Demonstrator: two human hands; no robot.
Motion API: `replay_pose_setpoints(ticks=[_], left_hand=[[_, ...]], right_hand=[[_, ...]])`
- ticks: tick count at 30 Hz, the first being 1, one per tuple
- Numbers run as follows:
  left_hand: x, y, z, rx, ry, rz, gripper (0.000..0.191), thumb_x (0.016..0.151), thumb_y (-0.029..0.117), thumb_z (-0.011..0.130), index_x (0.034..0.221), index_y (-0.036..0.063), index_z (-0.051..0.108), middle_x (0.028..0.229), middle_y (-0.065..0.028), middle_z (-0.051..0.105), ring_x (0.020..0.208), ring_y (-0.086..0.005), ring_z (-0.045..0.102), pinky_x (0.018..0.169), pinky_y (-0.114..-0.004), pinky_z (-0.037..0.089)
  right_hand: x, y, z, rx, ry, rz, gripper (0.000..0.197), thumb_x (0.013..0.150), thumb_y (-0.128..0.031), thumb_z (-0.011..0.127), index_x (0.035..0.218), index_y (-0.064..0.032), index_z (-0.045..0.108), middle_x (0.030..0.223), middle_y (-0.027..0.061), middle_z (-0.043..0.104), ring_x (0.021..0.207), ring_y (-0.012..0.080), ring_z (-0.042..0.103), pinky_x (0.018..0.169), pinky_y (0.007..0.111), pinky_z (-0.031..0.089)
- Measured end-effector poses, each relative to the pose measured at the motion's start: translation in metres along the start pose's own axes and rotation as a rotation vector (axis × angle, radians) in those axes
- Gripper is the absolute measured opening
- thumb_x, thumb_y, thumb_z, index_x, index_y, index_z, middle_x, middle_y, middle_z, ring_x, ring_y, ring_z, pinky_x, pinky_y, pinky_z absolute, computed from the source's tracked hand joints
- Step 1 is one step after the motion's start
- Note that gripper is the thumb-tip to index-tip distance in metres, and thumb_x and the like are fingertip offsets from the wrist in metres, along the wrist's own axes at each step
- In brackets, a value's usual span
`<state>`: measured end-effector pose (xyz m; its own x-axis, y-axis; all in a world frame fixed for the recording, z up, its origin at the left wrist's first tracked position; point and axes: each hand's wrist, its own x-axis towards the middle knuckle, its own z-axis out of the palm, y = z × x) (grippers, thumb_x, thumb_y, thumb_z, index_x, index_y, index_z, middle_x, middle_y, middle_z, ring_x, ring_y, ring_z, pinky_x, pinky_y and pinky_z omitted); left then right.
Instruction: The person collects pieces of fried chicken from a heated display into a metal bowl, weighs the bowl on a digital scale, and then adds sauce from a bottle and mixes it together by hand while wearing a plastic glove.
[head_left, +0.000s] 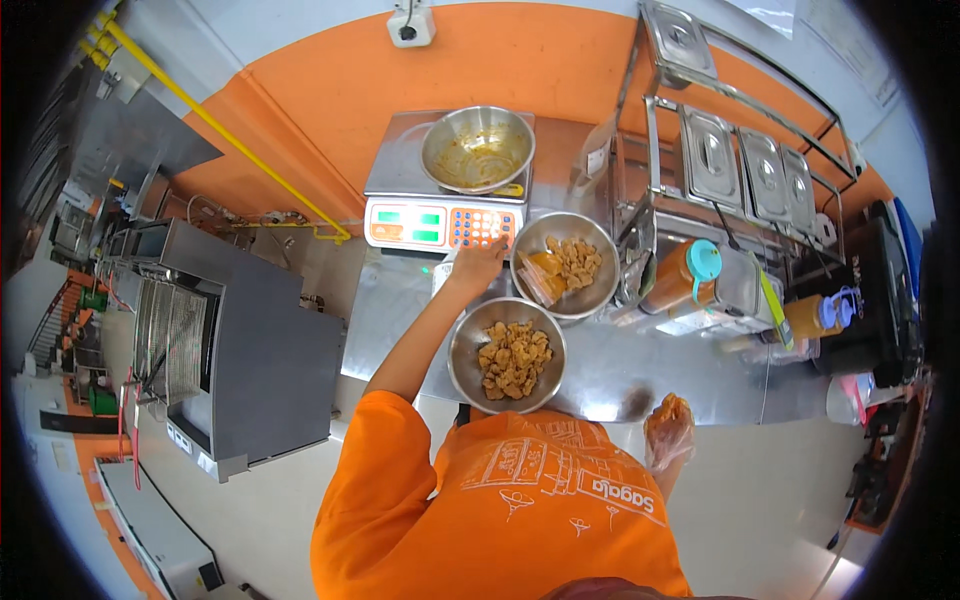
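Observation:
My left hand (480, 266) is bare and reaches over the front of a digital weighing scale (386, 232), its fingertips at the keypad (484, 227). A steel bowl (480, 146) smeared with sauce sits on the scale's platform. Near that hand, a second steel bowl (604, 281) holds browned fried pieces (577, 262) and a plastic bag of orange sauce (544, 277). Closer to my body, a third bowl (461, 356) contains more fried pieces (515, 360). My right hand (670, 435), in a clear plastic glove with sauce-coated fingers, hangs beside the counter's front edge; its grip is unclear.
A steel counter (592, 382) carries everything. Right of the bowls stand a turquoise-capped sauce bottle (682, 274), purple-capped bottles (814, 315) and a rack (652, 150) with lidded steel pans (709, 154). A white object (441, 279) lies partly under my left forearm. A grey appliance (262, 352) stands left.

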<state>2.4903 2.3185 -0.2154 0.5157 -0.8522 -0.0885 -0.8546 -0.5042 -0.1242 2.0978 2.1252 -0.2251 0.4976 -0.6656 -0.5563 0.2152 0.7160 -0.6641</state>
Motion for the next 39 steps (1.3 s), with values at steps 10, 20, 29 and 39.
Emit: replay_pose_setpoints(ticks=[10, 20, 29, 39], left_hand=[[0.006, 0.001, -0.006, -0.189, -0.273, -0.228, 0.045, 0.083, 0.017, 0.039, 0.128, 0.0106, 0.034, 0.104, -0.0085, 0.058, 0.067, -0.0221, 0.061, 0.055, -0.038, 0.046], [0.006, -0.003, -0.018, -0.085, -0.342, -0.030, 0.046, 0.074, 0.005, 0.052, 0.119, 0.0070, 0.044, 0.140, 0.0046, 0.018, 0.088, -0.0220, 0.059, 0.065, -0.037, 0.051], [-0.050, -0.032, -0.019, -0.325, -0.188, -0.154, 0.016, 0.065, 0.008, 0.058, 0.079, 0.0142, 0.065, 0.085, -0.0117, 0.063, 0.078, -0.0280, 0.061, 0.064, -0.039, 0.048], [-0.180, 0.005, 0.023, -1.424, -0.327, -0.564, 0.044, 0.081, 0.041, 0.051, 0.102, 0.0028, 0.057, 0.080, -0.0134, 0.063, 0.078, -0.0207, 0.061, 0.071, -0.031, 0.046]], right_hand=[[0.030, 0.007, -0.018, -0.160, -0.010, 0.012, 0.015, 0.079, -0.018, 0.046, 0.079, -0.0040, 0.052, 0.067, 0.0054, 0.053, 0.060, 0.0162, 0.050, 0.052, 0.027, 0.041], [0.015, -0.001, 0.003, -0.254, 0.032, 0.026, 0.015, 0.082, -0.018, 0.043, 0.074, -0.0069, 0.049, 0.062, 0.0032, 0.045, 0.056, 0.0147, 0.046, 0.049, 0.025, 0.039], [-0.001, -0.008, 0.004, 0.094, 0.015, 0.104, 0.016, 0.082, -0.026, 0.047, 0.075, -0.0118, 0.050, 0.060, 0.0000, 0.046, 0.051, 0.0118, 0.044, 0.044, 0.023, 0.038], [0.021, 0.004, -0.023, 0.047, -0.019, 0.158, 0.014, 0.082, -0.025, 0.048, 0.076, -0.0121, 0.051, 0.067, 0.0001, 0.050, 0.054, 0.0122, 0.045, 0.047, 0.025, 0.040]])
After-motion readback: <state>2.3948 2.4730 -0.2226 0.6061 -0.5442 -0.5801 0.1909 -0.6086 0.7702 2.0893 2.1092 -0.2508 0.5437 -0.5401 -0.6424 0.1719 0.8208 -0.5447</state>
